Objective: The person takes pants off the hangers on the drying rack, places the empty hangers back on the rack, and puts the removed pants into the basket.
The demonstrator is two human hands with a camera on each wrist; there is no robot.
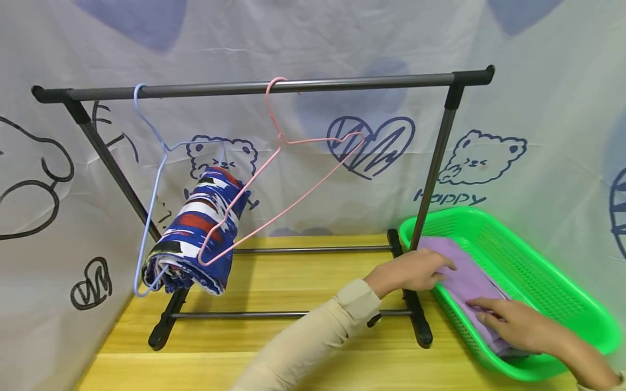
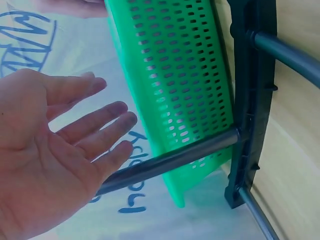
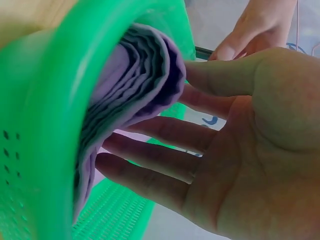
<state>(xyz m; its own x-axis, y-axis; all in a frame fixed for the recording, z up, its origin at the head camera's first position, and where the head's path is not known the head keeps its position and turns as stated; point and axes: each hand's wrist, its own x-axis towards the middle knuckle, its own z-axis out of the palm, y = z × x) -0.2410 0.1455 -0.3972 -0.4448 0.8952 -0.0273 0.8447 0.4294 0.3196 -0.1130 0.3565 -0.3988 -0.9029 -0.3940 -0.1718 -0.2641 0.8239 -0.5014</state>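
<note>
A folded purple cloth [image 1: 457,266] lies along the near left side of a green basket [image 1: 552,271]. Over the cloth's far end hovers my left hand [image 1: 413,270], beside the rack's right post. In the left wrist view its fingers are spread and loosely bent, holding nothing. My right hand [image 1: 523,320] is at the cloth's near end. The right wrist view shows that hand's long fingers [image 3: 155,132] extended along the cloth's layered edge [image 3: 145,75], the thumb near its curled fold. Whether the fingertips press into it I cannot tell.
A dark rack [image 1: 342,84] stands on the wooden table [image 1: 293,282]. A blue hanger [image 1: 155,184] on its bar carries a folded blue, white and red patterned cloth [image 1: 200,222]. To its right hangs a bare pink hanger [image 1: 303,198]. A patterned curtain [image 1: 303,32] closes off the back.
</note>
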